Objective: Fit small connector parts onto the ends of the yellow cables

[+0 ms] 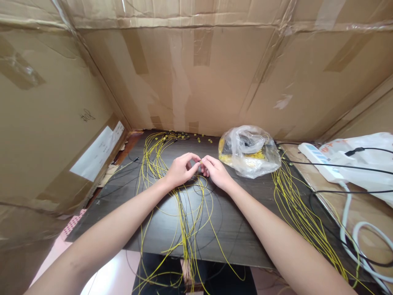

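Over the middle of the dark tabletop, my left hand and my right hand meet fingertip to fingertip. Both pinch a thin yellow wire at its end, where a small dark piece shows between the fingers, too tiny to make out. Beneath my wrists a loose bundle of yellow wires spreads across the table and hangs over the front edge. More of its strands loop up to the left, toward the back, where dark ends lie gathered.
A clear plastic bag with yellow pieces stands right of my hands. Small yellow bits lie along the back. Another bundle of yellow wires hangs at the right. Farther right are a white power strip and black cables. Cardboard walls enclose the table.
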{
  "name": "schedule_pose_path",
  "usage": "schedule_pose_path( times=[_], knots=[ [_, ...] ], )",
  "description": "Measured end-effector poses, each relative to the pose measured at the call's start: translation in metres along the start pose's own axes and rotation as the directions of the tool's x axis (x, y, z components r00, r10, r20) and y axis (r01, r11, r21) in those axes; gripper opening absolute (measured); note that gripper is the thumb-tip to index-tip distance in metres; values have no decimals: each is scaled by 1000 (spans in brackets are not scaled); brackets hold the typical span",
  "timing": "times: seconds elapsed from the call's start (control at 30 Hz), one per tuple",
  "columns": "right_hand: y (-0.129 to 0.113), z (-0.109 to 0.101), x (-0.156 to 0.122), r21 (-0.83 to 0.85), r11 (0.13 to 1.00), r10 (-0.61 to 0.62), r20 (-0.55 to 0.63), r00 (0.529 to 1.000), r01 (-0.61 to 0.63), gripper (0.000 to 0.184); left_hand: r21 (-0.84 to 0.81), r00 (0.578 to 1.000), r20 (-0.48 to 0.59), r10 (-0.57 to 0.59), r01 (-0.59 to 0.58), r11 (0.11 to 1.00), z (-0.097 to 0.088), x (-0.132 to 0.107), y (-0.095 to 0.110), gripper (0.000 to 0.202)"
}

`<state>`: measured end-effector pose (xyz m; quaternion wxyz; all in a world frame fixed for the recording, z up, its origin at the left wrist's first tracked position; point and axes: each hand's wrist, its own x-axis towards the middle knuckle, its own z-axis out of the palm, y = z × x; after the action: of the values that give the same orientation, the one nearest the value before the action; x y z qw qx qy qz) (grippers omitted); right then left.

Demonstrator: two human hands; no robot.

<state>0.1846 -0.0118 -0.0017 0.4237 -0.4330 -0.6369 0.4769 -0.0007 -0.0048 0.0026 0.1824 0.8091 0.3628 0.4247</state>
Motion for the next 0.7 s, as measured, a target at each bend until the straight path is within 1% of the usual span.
schedule_pose_path(
  times=[0.1,0.17,0.3,0.47,0.6,0.7],
  knots=[
    [0,0,0,-24,1000,-7,6,1000,7,50,-5,1000,-16,8,-8,1000,0,0,0,9],
    [0,0,0,-32,999,-22,7,1000,22,50,-5,1000,-14,4,-4,1000,-1,1,1,10],
    [0,0,-1,-17,999,-42,5,999,42,44,5,1000,-4,-14,14,1000,-1,1,3,12],
    [1,0,-2,16,999,-35,11,999,34,37,9,998,0,-57,57,998,-1,1,3,13],
    [1,0,-2,51,998,-28,12,1000,27,35,5,997,6,-76,76,997,-1,1,2,13],
    [1,-1,-1,59,998,-21,12,1000,20,35,6,998,7,-66,66,998,-1,1,1,12]
  ],
)
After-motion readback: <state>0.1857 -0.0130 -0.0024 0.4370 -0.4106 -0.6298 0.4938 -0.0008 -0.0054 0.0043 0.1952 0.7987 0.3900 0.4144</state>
